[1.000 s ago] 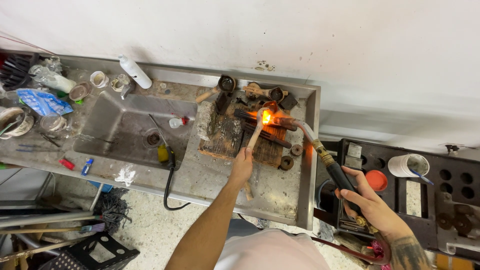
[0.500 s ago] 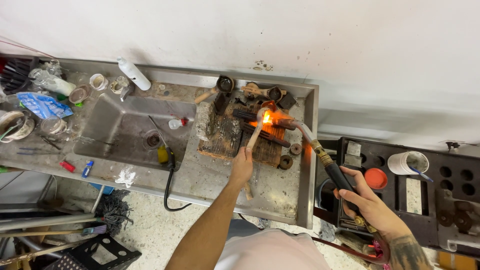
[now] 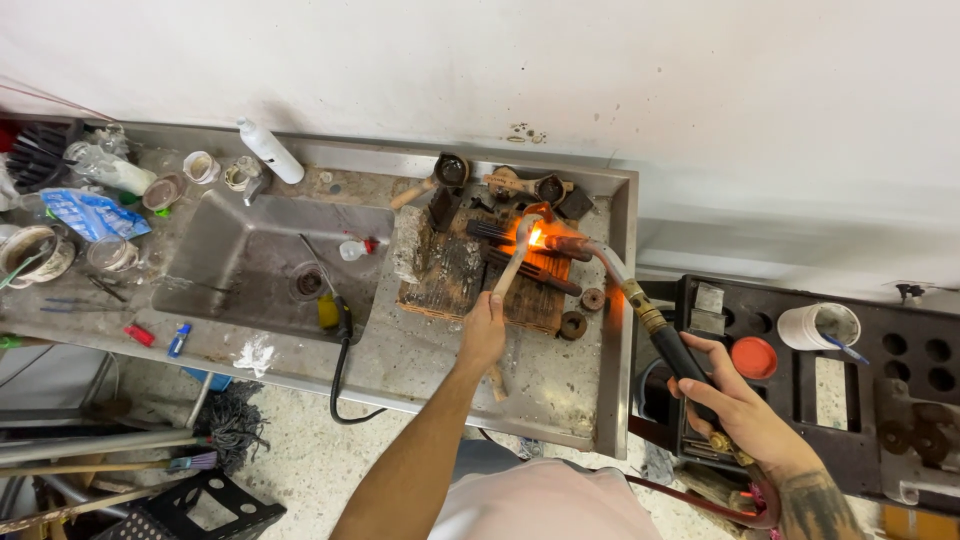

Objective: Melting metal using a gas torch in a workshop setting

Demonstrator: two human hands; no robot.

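Left hand (image 3: 483, 333) is wrapped in a fist around the lower end of a pale wooden stick (image 3: 508, 278), which angles up and away so that its far tip sits right at the bright orange flame (image 3: 533, 235). Right hand (image 3: 728, 393) is clamped around the black handle of a long gas torch (image 3: 640, 305), fingers curled tight, the brass fittings showing just below the grip. The torch's curved metal neck reaches across the edge of the stainless steel worktop (image 3: 420, 350) and its nozzle points into the glow. The flame burns over a scorched wooden block (image 3: 465, 270), which lies on the worktop just right of the sunken steel sink basin (image 3: 250, 260). Dark metal rods (image 3: 530, 270) lie across the block, touching it, and two small rusty rings (image 3: 583, 310) sit at its right edge. A black hose (image 3: 340, 360) drops from the basin over the front rim. Off to the right, well apart from the flame, a black tray with round holes (image 3: 900, 350) carries a white cup (image 3: 818, 325) and an orange lid (image 3: 754, 357).
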